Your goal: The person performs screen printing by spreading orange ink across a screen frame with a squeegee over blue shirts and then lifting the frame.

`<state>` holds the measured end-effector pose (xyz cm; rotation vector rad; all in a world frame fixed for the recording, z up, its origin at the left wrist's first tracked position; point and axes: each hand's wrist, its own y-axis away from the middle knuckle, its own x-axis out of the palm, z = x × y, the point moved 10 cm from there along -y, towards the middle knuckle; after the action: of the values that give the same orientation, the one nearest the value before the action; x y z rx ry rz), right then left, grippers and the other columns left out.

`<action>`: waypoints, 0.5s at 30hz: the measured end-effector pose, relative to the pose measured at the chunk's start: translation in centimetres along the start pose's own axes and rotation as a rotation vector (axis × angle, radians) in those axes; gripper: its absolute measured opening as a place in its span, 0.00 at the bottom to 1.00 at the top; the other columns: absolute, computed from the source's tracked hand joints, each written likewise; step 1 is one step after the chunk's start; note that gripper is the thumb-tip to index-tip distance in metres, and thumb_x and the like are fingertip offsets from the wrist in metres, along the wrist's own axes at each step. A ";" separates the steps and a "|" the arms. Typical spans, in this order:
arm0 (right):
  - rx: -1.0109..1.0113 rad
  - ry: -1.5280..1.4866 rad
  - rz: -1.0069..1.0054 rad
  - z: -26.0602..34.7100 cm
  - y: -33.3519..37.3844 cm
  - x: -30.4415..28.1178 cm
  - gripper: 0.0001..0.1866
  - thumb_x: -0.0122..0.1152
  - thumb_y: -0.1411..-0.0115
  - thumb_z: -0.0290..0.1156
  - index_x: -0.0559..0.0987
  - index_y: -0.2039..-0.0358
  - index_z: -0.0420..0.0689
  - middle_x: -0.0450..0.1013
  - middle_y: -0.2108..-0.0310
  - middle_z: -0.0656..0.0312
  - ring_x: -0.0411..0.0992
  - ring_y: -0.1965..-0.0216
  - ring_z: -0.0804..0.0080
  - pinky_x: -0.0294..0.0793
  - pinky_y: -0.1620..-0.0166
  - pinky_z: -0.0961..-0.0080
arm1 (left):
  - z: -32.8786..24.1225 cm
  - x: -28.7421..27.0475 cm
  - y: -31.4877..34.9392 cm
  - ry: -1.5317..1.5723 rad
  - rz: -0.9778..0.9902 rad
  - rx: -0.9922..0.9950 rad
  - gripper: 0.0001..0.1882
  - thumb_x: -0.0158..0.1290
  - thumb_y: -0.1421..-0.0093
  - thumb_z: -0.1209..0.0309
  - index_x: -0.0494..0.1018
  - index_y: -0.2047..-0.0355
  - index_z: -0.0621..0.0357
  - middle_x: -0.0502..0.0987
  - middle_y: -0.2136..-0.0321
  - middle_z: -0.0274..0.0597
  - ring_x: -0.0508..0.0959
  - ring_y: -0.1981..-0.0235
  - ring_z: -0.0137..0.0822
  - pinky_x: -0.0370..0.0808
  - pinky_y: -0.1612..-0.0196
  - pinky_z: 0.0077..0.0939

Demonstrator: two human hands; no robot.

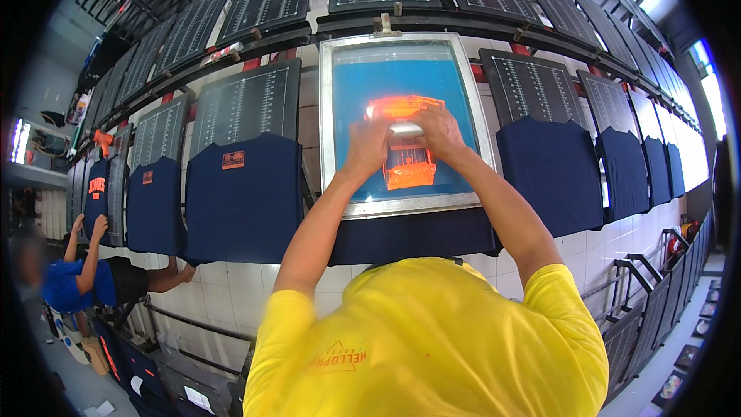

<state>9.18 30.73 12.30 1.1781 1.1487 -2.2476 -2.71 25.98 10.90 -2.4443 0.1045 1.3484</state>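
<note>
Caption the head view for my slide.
Left hand and right hand grip a squeegee over orange ink on a blue screen.

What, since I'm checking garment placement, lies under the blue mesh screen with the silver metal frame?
A dark navy fabric garment sticks out past the near edge of the screen. Whatever lies beneath the rest is covered and cannot be seen.

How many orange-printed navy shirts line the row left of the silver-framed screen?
3: nearest shirt, middle shirt, far shirt at a co-worker's hands; others may be hidden.
</note>
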 end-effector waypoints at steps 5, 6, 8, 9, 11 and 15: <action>0.059 0.003 0.024 5.1 5.2 -2.6 0.18 0.67 0.57 0.24 0.79 0.62 0.46 0.77 0.65 0.62 0.73 0.60 0.62 0.69 0.60 0.63 | -4.4 -1.1 6.0 -0.027 -0.137 0.073 0.19 0.49 0.39 0.77 0.69 0.47 0.57 0.77 0.52 0.45 0.77 0.52 0.42 0.59 0.49 0.44; 0.041 0.003 0.044 6.3 6.5 -2.9 0.18 0.67 0.57 0.24 0.79 0.61 0.45 0.77 0.64 0.62 0.73 0.59 0.62 0.68 0.61 0.65 | -5.4 -0.9 7.6 -0.027 -0.135 0.073 0.20 0.50 0.40 0.77 0.69 0.47 0.57 0.77 0.50 0.44 0.77 0.50 0.41 0.59 0.49 0.44; 0.027 -0.007 0.072 8.0 8.8 -2.9 0.19 0.65 0.56 0.24 0.79 0.60 0.44 0.77 0.61 0.62 0.73 0.59 0.63 0.67 0.62 0.66 | -6.8 0.1 10.4 -0.028 -0.110 0.068 0.20 0.53 0.41 0.75 0.69 0.47 0.58 0.76 0.49 0.44 0.77 0.49 0.40 0.60 0.50 0.44; 0.033 -0.014 0.080 8.6 9.8 -2.8 0.19 0.65 0.56 0.23 0.79 0.60 0.44 0.77 0.60 0.61 0.73 0.59 0.63 0.67 0.62 0.66 | -7.2 0.5 11.2 -0.028 -0.098 0.067 0.21 0.54 0.41 0.75 0.69 0.47 0.58 0.76 0.49 0.44 0.77 0.48 0.39 0.60 0.51 0.44; 0.033 0.002 0.086 8.5 10.4 -2.1 0.19 0.63 0.55 0.23 0.79 0.59 0.43 0.77 0.58 0.61 0.73 0.59 0.63 0.67 0.62 0.65 | -7.0 1.4 11.9 -0.027 -0.089 0.056 0.23 0.54 0.44 0.78 0.68 0.47 0.58 0.75 0.47 0.44 0.75 0.46 0.38 0.59 0.51 0.43; 0.032 0.074 0.042 5.9 8.9 0.2 0.16 0.61 0.55 0.22 0.79 0.62 0.43 0.77 0.59 0.60 0.73 0.59 0.61 0.68 0.62 0.65 | -4.4 2.4 9.4 -0.060 -0.074 0.030 0.24 0.54 0.45 0.79 0.67 0.46 0.58 0.75 0.46 0.44 0.75 0.45 0.37 0.58 0.52 0.42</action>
<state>11.54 20.61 9.66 1.2959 1.1087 -2.2153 0.03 15.93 8.60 -2.3567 0.0198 1.3766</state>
